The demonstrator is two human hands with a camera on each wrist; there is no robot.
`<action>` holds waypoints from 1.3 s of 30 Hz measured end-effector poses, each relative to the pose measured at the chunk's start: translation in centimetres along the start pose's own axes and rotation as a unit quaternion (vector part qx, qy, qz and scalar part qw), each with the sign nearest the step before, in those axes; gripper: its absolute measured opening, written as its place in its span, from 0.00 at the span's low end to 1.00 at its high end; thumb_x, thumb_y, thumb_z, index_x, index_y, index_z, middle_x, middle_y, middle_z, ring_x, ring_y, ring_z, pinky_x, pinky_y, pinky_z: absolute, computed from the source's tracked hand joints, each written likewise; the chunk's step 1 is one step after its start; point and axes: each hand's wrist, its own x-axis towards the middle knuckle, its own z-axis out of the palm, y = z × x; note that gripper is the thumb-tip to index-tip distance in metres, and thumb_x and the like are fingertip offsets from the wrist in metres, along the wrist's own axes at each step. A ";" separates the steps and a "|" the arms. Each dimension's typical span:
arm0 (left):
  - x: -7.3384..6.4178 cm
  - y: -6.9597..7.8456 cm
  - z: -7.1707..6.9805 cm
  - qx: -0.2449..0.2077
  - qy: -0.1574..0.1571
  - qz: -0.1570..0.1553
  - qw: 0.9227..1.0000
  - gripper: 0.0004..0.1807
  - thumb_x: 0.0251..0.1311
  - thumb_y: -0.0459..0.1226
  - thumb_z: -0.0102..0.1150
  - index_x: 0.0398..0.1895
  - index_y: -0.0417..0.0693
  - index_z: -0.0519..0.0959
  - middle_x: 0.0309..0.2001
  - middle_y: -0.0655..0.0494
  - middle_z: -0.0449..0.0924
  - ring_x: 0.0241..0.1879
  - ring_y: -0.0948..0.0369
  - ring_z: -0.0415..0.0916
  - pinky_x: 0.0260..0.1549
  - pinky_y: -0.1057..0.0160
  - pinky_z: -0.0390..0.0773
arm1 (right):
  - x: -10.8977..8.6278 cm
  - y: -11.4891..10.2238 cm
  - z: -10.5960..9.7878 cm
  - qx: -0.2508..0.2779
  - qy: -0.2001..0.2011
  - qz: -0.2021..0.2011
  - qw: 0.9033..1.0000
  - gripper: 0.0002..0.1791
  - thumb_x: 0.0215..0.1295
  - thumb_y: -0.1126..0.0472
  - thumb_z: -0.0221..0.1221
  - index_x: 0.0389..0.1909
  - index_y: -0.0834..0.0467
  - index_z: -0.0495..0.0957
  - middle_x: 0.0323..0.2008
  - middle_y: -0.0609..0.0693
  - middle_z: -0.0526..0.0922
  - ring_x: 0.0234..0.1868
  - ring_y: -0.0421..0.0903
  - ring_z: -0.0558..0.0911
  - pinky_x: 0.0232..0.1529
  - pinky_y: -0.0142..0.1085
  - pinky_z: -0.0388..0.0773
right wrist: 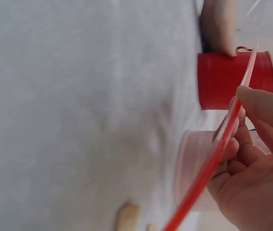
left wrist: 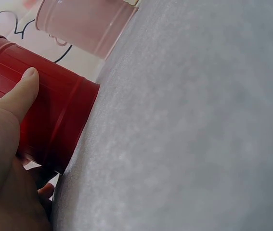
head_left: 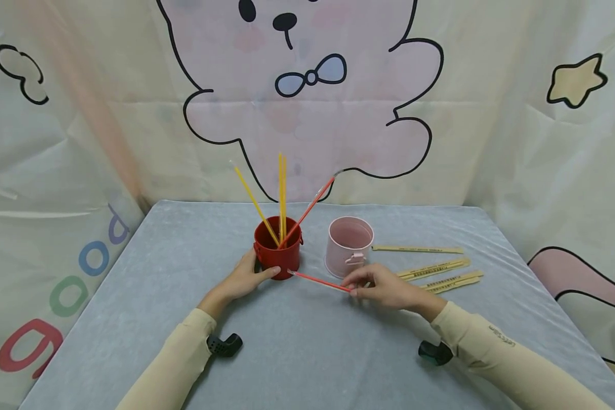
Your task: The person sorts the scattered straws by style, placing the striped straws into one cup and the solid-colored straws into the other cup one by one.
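My left hand (head_left: pixel 244 278) holds a small red bucket (head_left: pixel 282 261) low on its side; in the left wrist view the thumb lies along the wall, and the other fingers are partly hidden behind it. Several slim yellow sticks (head_left: pixel 253 196) and one red stick (head_left: pixel 314 204) stand in that bucket, leaning different ways. Between thumb and fingertips my right hand (head_left: pixel 384 287) pinches another thin red stick (right wrist: pixel 204 172) with a clear end. It lies nearly level, its far end pointing at the red bucket's lower front. Whether that end touches the bucket, I cannot tell.
A pale pink bucket (head_left: pixel 348 250) stands right of the red one, just behind my right hand. Several flat, tan paper-wrapped strips (head_left: pixel 417 249) lie on the grey-blue cloth (head_left: pixel 307 353) to the right. A printed curtain (head_left: pixel 307 125) hangs behind the table.
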 end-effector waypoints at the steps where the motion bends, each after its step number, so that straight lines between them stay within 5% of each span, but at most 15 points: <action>1: 0.0 0.0 0.0 0.000 0.001 0.000 1.000 0.41 0.65 0.45 0.66 0.76 0.49 0.57 0.75 0.50 0.64 0.76 0.49 0.57 0.76 0.39 0.56 | 0.0 -0.3 -0.1 0.001 -0.002 -0.004 1.000 0.12 0.67 0.69 0.61 0.49 0.68 0.83 0.41 0.66 0.84 0.33 0.36 0.77 0.33 0.28 0.76; 12: -0.1 0.0 0.0 -0.004 -0.003 0.002 1.000 0.42 0.65 0.45 0.65 0.78 0.49 0.55 0.77 0.49 0.61 0.78 0.49 0.54 0.76 0.39 0.53 | 0.3 -3.7 -1.0 0.086 0.012 0.001 0.996 0.11 0.71 0.66 0.59 0.52 0.61 0.81 0.41 0.46 0.82 0.42 0.41 0.80 0.45 0.31 0.81; 23: 0.0 0.0 0.0 -0.010 -0.003 0.005 1.000 0.42 0.65 0.45 0.66 0.77 0.50 0.56 0.76 0.51 0.63 0.77 0.50 0.55 0.76 0.39 0.55 | 2.4 -7.5 -2.6 0.227 0.060 -0.023 0.972 0.11 0.72 0.68 0.56 0.47 0.50 0.80 0.45 0.41 0.81 0.44 0.38 0.78 0.44 0.30 0.79; 32: 0.1 -0.5 0.2 -0.013 -0.005 0.010 1.000 0.41 0.65 0.45 0.66 0.77 0.50 0.57 0.76 0.51 0.63 0.78 0.50 0.55 0.76 0.39 0.54 | 5.5 -11.5 -3.5 0.353 0.157 -0.046 0.921 0.12 0.74 0.69 0.53 0.44 0.48 0.79 0.38 0.43 0.80 0.41 0.40 0.79 0.47 0.32 0.82; 39: 0.1 -0.4 0.0 -0.016 -0.004 0.020 1.000 0.41 0.65 0.43 0.66 0.77 0.49 0.56 0.75 0.50 0.64 0.77 0.49 0.56 0.76 0.39 0.56 | 8.7 -14.0 -3.9 0.397 0.226 -0.110 0.883 0.16 0.73 0.74 0.50 0.42 0.50 0.79 0.37 0.44 0.80 0.37 0.40 0.80 0.43 0.30 0.80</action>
